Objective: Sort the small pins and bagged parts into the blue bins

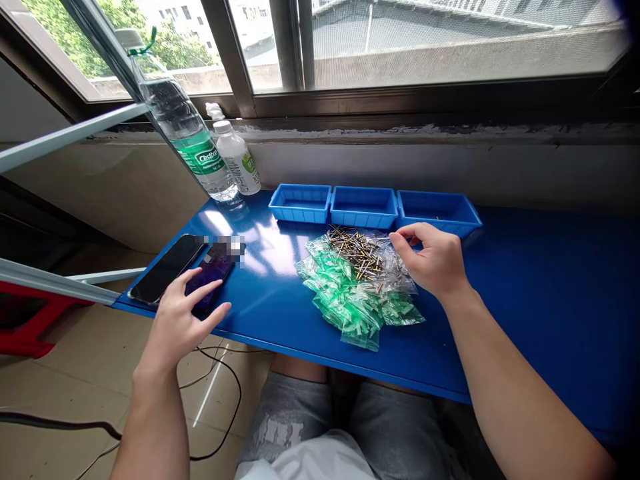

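My left hand (pixel 187 313) is over the near end of a lit phone (pixel 215 270), fingers spread and holding nothing. A second, dark phone (pixel 167 270) lies beside it. My right hand (pixel 430 257) is at the right edge of a pile, thumb and forefinger brought close together; whatever is between the tips is too small to make out. The pile has green-and-clear plastic packets (pixel 345 293), thin brass-coloured pins (pixel 357 250) on top and clear packets (pixel 395 267) on its right side.
Three blue trays (pixel 364 208) stand in a row behind the pile. A large water bottle (pixel 193 133) and a small white bottle (pixel 237 160) stand at the back left of the blue table (pixel 280 320). Cables (pixel 237 400) hang below its front edge.
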Action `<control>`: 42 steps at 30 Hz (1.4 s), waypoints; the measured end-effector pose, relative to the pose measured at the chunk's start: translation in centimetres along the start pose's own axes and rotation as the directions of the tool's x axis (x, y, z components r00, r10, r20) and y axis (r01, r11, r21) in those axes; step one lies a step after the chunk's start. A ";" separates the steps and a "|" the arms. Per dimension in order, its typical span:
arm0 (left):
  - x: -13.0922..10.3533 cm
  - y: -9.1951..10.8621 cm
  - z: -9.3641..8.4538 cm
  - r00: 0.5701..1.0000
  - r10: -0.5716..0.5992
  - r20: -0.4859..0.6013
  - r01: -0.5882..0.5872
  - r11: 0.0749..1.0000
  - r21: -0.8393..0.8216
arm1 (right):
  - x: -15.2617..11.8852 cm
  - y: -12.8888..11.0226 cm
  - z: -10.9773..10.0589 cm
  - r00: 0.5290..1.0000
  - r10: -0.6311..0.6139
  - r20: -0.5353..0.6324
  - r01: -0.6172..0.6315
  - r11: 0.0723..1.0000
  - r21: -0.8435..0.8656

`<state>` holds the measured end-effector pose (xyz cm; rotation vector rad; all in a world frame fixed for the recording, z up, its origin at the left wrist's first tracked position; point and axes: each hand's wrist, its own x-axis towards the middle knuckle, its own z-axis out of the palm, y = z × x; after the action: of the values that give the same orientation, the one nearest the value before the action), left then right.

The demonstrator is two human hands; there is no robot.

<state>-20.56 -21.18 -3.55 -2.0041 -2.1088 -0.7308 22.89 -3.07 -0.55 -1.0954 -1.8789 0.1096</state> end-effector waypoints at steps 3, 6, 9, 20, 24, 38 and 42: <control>0.0 0.5 -0.4 0.999 0.033 -0.021 -0.034 0.998 -0.047 | 0.0 0.0 0.0 1.000 -0.002 0.002 0.002 1.000 0.002; -0.1 0.6 -0.6 0.995 0.015 -0.096 -0.021 0.998 -0.066 | 0.0 0.1 0.1 1.000 -0.010 -0.005 0.010 1.000 0.004; -0.1 0.2 -0.4 0.988 -0.052 -0.146 0.047 0.998 -0.034 | -0.1 0.1 0.1 1.000 -0.007 -0.005 0.007 1.000 -0.002; -0.6 -0.9 0.2 0.960 -0.145 -0.241 0.151 0.988 0.006 | -0.1 0.1 0.1 1.000 0.002 -0.012 -0.002 1.000 -0.012; -1.0 -0.5 -0.1 0.980 -0.071 -0.187 0.071 0.997 -0.007 | -0.1 0.0 0.0 1.000 -0.014 -0.011 0.014 1.000 0.002; -1.0 -0.4 -0.4 0.979 -0.074 -0.192 0.071 0.997 -0.020 | -0.1 0.2 0.2 0.999 -0.031 -0.019 0.031 1.000 -0.004; -0.7 -0.2 -0.3 0.968 -0.072 -0.239 0.078 0.997 0.015 | -0.1 0.2 0.1 1.000 -0.022 0.000 0.022 1.000 0.007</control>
<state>-20.71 -21.92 -3.61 -1.7338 -2.0505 -0.9034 22.93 -2.98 -0.79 -1.0695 -1.8895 0.1034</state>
